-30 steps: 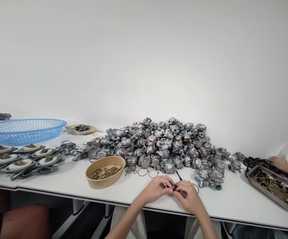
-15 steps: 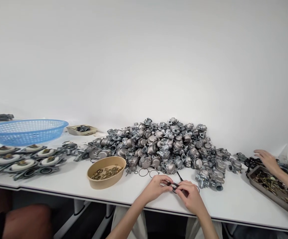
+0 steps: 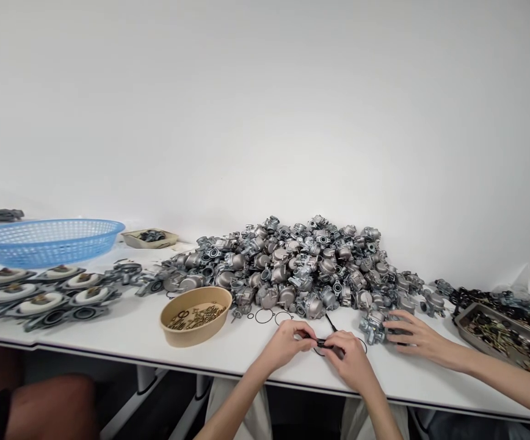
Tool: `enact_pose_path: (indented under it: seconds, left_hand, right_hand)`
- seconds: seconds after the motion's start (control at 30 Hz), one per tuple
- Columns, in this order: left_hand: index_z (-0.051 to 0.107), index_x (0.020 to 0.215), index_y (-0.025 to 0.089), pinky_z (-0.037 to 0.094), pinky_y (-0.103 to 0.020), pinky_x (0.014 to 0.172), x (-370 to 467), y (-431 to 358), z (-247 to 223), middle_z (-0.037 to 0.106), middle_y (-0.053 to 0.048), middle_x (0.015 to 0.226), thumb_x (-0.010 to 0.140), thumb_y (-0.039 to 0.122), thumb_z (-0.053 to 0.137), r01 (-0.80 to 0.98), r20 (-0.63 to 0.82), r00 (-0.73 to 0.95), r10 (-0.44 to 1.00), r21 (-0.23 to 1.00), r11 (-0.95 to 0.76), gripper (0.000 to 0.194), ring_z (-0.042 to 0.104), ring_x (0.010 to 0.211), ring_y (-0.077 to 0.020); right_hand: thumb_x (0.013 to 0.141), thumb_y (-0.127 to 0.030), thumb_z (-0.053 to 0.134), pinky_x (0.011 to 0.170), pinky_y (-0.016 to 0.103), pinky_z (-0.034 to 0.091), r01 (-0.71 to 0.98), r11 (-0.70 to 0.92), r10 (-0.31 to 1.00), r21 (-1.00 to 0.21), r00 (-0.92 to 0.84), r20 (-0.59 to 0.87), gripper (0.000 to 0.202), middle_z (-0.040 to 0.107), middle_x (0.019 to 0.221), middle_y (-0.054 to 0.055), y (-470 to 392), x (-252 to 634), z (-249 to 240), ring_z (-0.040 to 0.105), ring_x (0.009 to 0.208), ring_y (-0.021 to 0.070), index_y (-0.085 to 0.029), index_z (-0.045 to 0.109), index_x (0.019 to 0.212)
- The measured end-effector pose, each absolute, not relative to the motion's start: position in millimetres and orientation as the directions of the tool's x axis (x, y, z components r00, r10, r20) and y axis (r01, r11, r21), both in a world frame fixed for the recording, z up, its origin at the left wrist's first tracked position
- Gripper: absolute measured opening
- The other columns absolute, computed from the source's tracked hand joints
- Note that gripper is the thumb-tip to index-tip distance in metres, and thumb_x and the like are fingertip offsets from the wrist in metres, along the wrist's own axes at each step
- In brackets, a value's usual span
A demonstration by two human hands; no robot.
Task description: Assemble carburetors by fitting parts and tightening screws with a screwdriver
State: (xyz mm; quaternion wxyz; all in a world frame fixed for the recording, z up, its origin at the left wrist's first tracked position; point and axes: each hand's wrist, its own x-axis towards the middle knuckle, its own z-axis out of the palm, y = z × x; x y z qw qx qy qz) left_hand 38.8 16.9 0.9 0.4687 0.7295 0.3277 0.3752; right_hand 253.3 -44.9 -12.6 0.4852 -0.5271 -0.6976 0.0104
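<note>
My left hand [image 3: 287,343] and my right hand [image 3: 350,359] meet low above the white table [image 3: 228,360] near its front edge. Between their fingertips they pinch black rubber rings [image 3: 320,343], bunched together; the exact number is hard to make out. A thin black ring [image 3: 363,345] shows beside my right hand, partly hidden by it. Just beyond the hands lie an O-ring [image 3: 264,316] and a second O-ring [image 3: 283,318]. A slim black rod-like tool [image 3: 330,322] points towards my fingers. Behind rises a heap of metal carburetors [image 3: 292,269].
A co-worker's hand [image 3: 414,337] reaches in from the right onto carburetors. At left stand a tan bowl [image 3: 173,338] of brass parts, carburetor bodies with white rings [image 3: 40,304] and a blue basket [image 3: 49,250]. A metal tray [image 3: 480,342] of small parts sits right.
The co-worker's hand has moved left from over the metal tray to the carburetors near my right hand. Between my fingers the black rings are now pressed flatter together.
</note>
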Motion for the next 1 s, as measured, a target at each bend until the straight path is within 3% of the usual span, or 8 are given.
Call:
enact_pose_path:
  seconds: [0.13, 0.3, 0.4, 0.6, 0.77, 1.0]
  left_hand:
    - [0.081, 0.075, 0.017, 0.055, -0.028, 0.067, 39.0, 17.8, -0.7, 0.075, -0.004, 0.068, 0.071, 0.032, 0.073, 0.120, 0.232, 0.508, 0.829, 0.935, -0.334, 0.017, 0.068, 0.068, -0.0202]
    - [0.081, 0.076, 0.016, 0.054, -0.028, 0.064, 38.8, 19.3, -3.1, 0.074, -0.004, 0.064, 0.070, 0.033, 0.076, 0.127, 0.212, 0.509, 0.834, 0.940, -0.316, 0.019, 0.068, 0.065, -0.0200]
    - [0.081, 0.077, 0.015, 0.054, -0.028, 0.063, 38.9, 19.4, -3.4, 0.073, -0.004, 0.064, 0.071, 0.036, 0.077, 0.132, 0.204, 0.512, 0.834, 0.941, -0.311, 0.022, 0.068, 0.065, -0.0201]
    - [0.081, 0.079, 0.017, 0.055, -0.029, 0.072, 39.0, 18.5, -2.5, 0.078, -0.004, 0.072, 0.071, 0.036, 0.079, 0.131, 0.220, 0.530, 0.819, 0.933, -0.335, 0.020, 0.069, 0.070, -0.0198]
    - [0.082, 0.079, 0.018, 0.055, -0.029, 0.077, 39.2, 20.2, -5.3, 0.080, -0.004, 0.078, 0.067, 0.034, 0.082, 0.133, 0.238, 0.532, 0.813, 0.924, -0.358, 0.019, 0.069, 0.076, -0.0208]
    - [0.083, 0.084, 0.017, 0.056, -0.031, 0.077, 38.5, 24.9, -7.1, 0.081, -0.007, 0.083, 0.074, 0.038, 0.074, 0.132, 0.216, 0.486, 0.847, 0.940, -0.316, 0.025, 0.071, 0.081, -0.0240]
  right_hand:
    - [0.094, -0.041, 0.072, 0.074, 0.045, 0.055, 0.745, 0.500, 0.772, -0.441, -0.153, 0.617, 0.018, 0.080, 0.089, 0.008, -47.6, 253.2, -6.3, 0.076, 0.078, 0.0253, -0.032, 0.081, 0.083]
    - [0.092, -0.031, 0.075, 0.084, 0.046, 0.058, 0.711, 0.505, 0.835, -0.490, -0.260, 0.485, 0.011, 0.081, 0.092, 0.005, -51.5, 250.0, 4.2, 0.077, 0.088, 0.0304, -0.039, 0.082, 0.096]
    - [0.093, -0.032, 0.073, 0.086, 0.047, 0.057, 0.701, 0.486, 0.855, -0.523, -0.256, 0.451, 0.012, 0.081, 0.093, 0.005, -50.5, 249.3, 4.8, 0.077, 0.090, 0.0325, -0.039, 0.081, 0.094]
    - [0.090, -0.016, 0.058, 0.082, 0.043, 0.055, 0.718, 0.422, 0.871, -0.554, -0.152, 0.467, 0.027, 0.082, 0.091, 0.006, -46.0, 250.8, -3.9, 0.073, 0.087, 0.0316, -0.029, 0.081, 0.093]
    - [0.091, -0.020, 0.055, 0.086, 0.039, 0.054, 0.717, 0.391, 0.887, -0.578, -0.127, 0.443, 0.027, 0.083, 0.093, 0.006, -46.3, 250.9, -4.3, 0.073, 0.091, 0.0285, -0.025, 0.080, 0.095]
    - [0.087, -0.026, 0.073, 0.098, 0.041, 0.051, 0.721, 0.437, 0.877, -0.538, -0.207, 0.434, 0.008, 0.077, 0.116, 0.009, -48.1, 248.8, -1.9, 0.072, 0.105, 0.0293, -0.025, 0.081, 0.089]
